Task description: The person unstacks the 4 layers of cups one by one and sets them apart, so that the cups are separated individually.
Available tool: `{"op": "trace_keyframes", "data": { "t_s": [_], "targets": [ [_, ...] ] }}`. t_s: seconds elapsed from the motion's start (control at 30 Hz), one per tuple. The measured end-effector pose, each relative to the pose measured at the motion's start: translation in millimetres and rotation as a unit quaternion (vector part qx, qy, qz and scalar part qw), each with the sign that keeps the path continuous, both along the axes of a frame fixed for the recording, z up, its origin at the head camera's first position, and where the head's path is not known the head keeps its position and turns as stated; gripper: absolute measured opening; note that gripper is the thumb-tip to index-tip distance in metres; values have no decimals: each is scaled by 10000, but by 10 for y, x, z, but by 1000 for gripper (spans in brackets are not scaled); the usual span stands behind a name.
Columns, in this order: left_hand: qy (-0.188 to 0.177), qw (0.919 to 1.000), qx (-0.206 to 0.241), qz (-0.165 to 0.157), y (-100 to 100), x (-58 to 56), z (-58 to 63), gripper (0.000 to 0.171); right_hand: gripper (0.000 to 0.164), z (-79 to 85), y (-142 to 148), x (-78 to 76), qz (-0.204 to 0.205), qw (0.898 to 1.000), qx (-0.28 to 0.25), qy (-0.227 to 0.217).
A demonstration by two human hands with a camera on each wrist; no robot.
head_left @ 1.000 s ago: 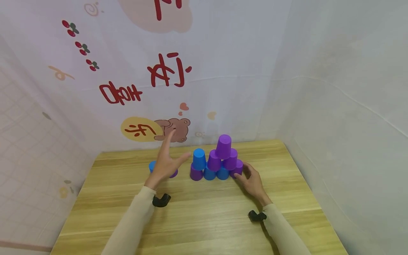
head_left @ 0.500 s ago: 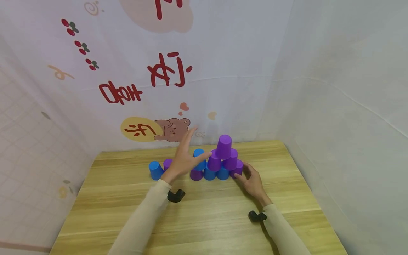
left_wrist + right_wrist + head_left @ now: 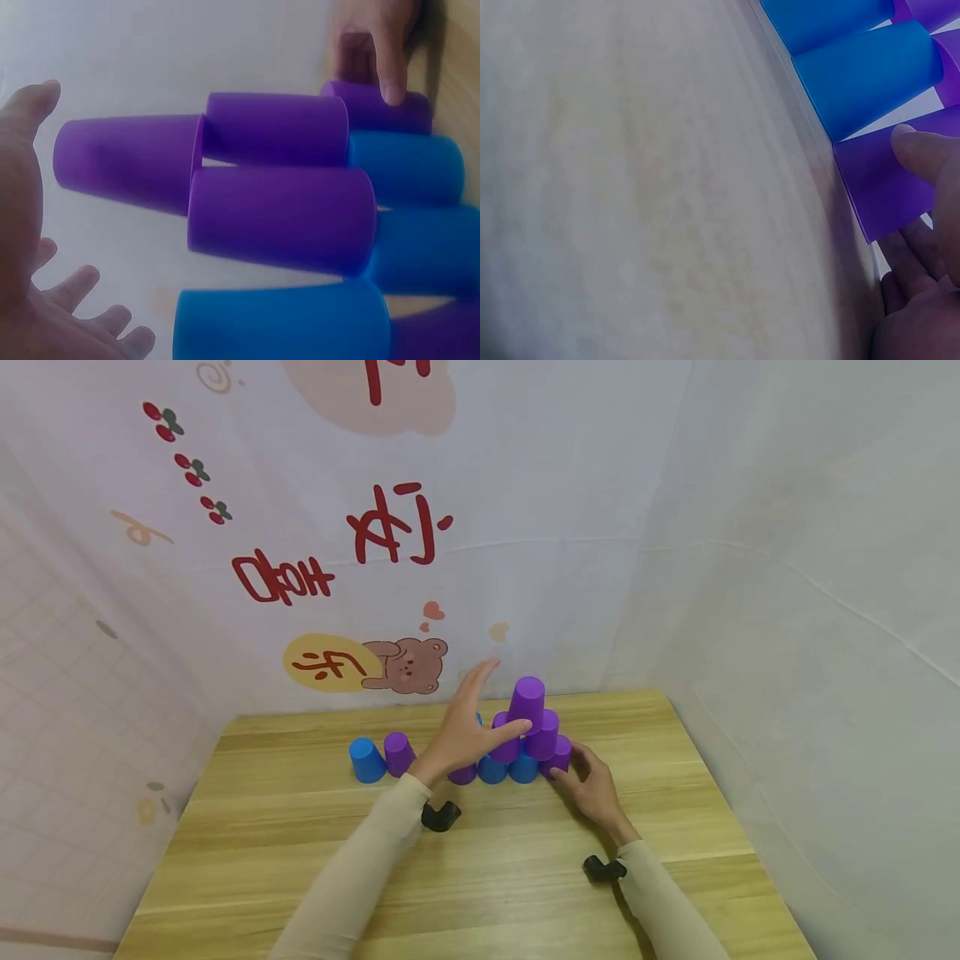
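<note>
Upside-down plastic cups stand stacked in tiers on the table. The topmost purple cup (image 3: 528,695) sits over two purple cups of the middle tier. My left hand (image 3: 463,733) is beside this top cup, thumb and fingers spread apart; in the left wrist view a gap shows between hand and cup. Behind that hand, the middle tier's blue cup (image 3: 281,322) is mostly hidden in the head view. My right hand (image 3: 596,789) holds the bottom tier's right-end purple cup (image 3: 881,176) between thumb and fingers. Two blue cups (image 3: 492,768) stand mid-bottom, with a purple cup (image 3: 462,774) at the left end.
Left of the stack, a separate blue cup (image 3: 367,761) and purple cup (image 3: 398,754) stand side by side, also upside down. The wooden table (image 3: 510,885) meets a printed cloth wall (image 3: 570,568) just behind the cups. Another cloth wall (image 3: 810,652) borders the right side.
My left hand has moved right, from near the separate cups, across the middle tier's blue cup, to beside the top purple cup. The right hand and the stack have stayed put.
</note>
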State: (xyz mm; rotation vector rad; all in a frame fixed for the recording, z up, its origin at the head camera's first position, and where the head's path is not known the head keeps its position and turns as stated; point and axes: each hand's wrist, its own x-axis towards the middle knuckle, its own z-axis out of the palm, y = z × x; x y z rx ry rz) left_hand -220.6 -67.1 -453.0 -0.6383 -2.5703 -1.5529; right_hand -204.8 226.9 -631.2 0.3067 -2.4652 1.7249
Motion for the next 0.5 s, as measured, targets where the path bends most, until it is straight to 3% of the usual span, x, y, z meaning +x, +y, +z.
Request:
{"op": "trace_keyframes", "data": {
  "t_s": [0.17, 0.5],
  "targets": [
    [67, 10000, -3, 3, 115, -27, 31, 106, 61, 4, 10, -11, 43, 9999, -87, -39],
    [432, 9984, 338, -152, 293, -85, 25, 87, 61, 2, 20, -32, 75, 10000, -22, -27]
  ]
}}
